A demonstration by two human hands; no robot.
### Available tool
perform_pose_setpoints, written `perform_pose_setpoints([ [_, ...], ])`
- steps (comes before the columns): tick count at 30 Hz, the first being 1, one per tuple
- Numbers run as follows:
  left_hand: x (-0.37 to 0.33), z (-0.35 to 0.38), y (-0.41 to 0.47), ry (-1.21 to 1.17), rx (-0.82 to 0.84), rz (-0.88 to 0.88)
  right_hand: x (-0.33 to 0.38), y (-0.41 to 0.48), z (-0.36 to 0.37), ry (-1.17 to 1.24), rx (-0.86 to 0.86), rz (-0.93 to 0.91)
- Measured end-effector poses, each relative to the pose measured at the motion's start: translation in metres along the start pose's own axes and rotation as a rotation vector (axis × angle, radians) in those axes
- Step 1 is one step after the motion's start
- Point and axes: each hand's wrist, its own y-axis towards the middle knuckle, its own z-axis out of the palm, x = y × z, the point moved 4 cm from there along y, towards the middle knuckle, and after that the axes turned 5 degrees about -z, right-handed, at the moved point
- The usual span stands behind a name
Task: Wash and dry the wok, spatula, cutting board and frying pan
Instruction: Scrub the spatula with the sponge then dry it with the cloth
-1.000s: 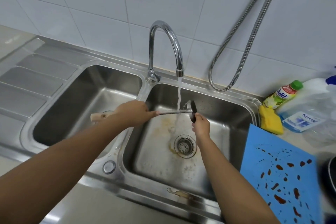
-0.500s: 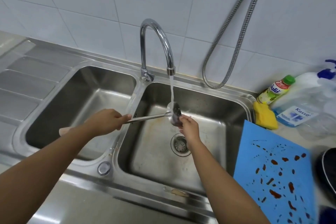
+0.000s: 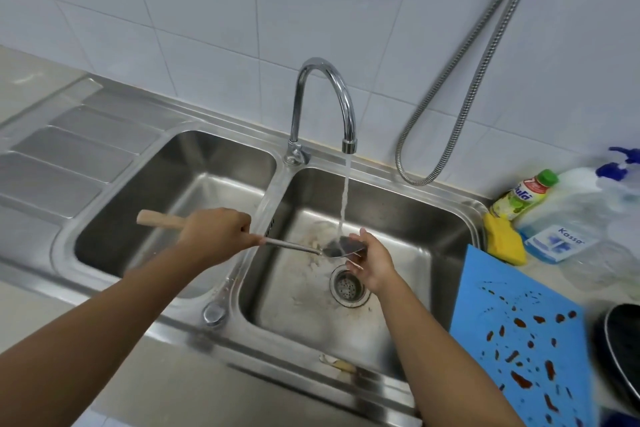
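wall: white tiles (image 3: 207, 10) behind the sink
sink: steel double-bowl unit (image 3: 270, 355), ribbed drainboard (image 3: 69, 156) at left
left bowl: (image 3: 180, 184) holds nothing but the spatula's handle end above it
right bowl: (image 3: 304, 308) brownish residue on the floor, water running in
cutting board: blue (image 3: 519, 315), brown stains all over, flat on the counter just right of the right bowl, uncleaned
hose: metal flex hose (image 3: 485, 55) hangs down the wall in a loop, right of the faucet
faucet: chrome gooseneck (image 3: 325, 69), on the back rim between the bowls, spout over the right bowl
dark pan: (image 3: 623, 350) round black rim at the right frame edge, touching or just beside the board; wok or frying pan, cannot tell
spray bottle: clear, "Kassa" label (image 3: 561, 239), blue trigger, back right corner
spatula: metal shaft (image 3: 294, 246), wooden handle, held level across the bowl divider, blade over the right bowl
left hand: (image 3: 214, 236) fingers curled tight round the handle, index along the shaft
right hand: (image 3: 374, 260) fingers spread fairly straight, touching the blade tip above and below; blurred, true pinch unclear
water stream: (image 3: 344, 194) falls from the spout onto the blade
soap bottle: green cap (image 3: 523, 198), tilted, beside the spray bottle
sponge: yellow (image 3: 505, 239), on the right rim, by the board's top corner
drain strainer: (image 3: 348, 286) right bowl, below the right hand
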Motion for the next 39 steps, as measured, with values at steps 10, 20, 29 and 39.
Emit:
perform_pose_setpoints([
  [10,-0.005,-0.009,0.001,-0.040,-0.147,-0.009,0.035,-0.004,0.011,-0.192,-0.071,-0.288],
  [20,-0.079,-0.035,0.045,0.007,-0.163,0.169,0.042,-0.002,-0.050,-0.009,-0.313,-0.324],
  [29,-0.108,-0.040,0.073,0.093,-0.184,0.240,0.039,0.008,-0.070,0.007,-0.359,-0.300],
  [39,0.003,0.007,0.031,-0.151,0.125,0.017,0.020,0.005,0.000,-0.181,-0.170,-0.304],
])
